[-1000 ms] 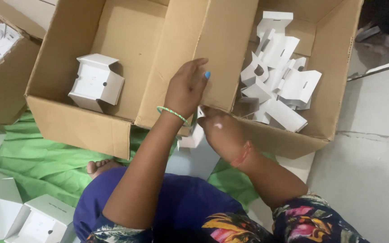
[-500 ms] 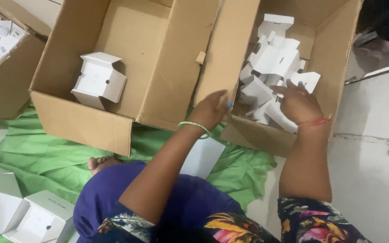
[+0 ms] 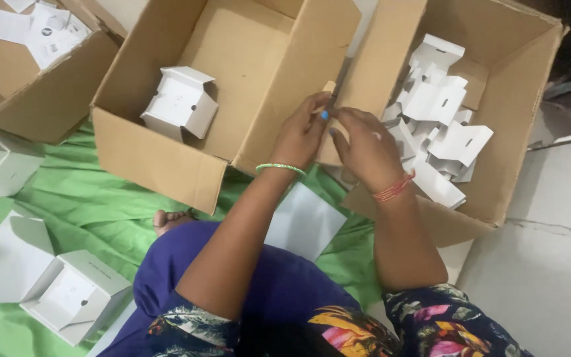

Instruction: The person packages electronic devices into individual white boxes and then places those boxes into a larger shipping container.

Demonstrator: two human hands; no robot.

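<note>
both hands have come together since half a second ago, when the right one was down among the white pieces in the right-hand box and the left rested on the box edge. now the left hand (image 3: 302,135) and the right hand (image 3: 365,151) meet over the gap between the two cardboard boxes, fingertips touching, curled as if pinching something small between them; what they grip is hidden by the fingers, so i cannot tell whether it is a white piece or the cardboard flap (image 3: 328,89) just above. the left wrist wears a green bangle (image 3: 280,168), the right a red thread band (image 3: 394,190). to the right, the right box (image 3: 530,86) holds a loose heap of folded white inserts (image 3: 437,119). the middle box (image 3: 160,168) holds a single folded white carton (image 3: 180,104) (standing near its left wall). a third box (image 3: 47,99) at the upper left has flat white sheets in it. under the forearms a flat white sheet (image 3: 305,221) lies on the green cloth (image 3: 94,211), and another assembled white carton (image 3: 74,297) sits at lower left.
</note>
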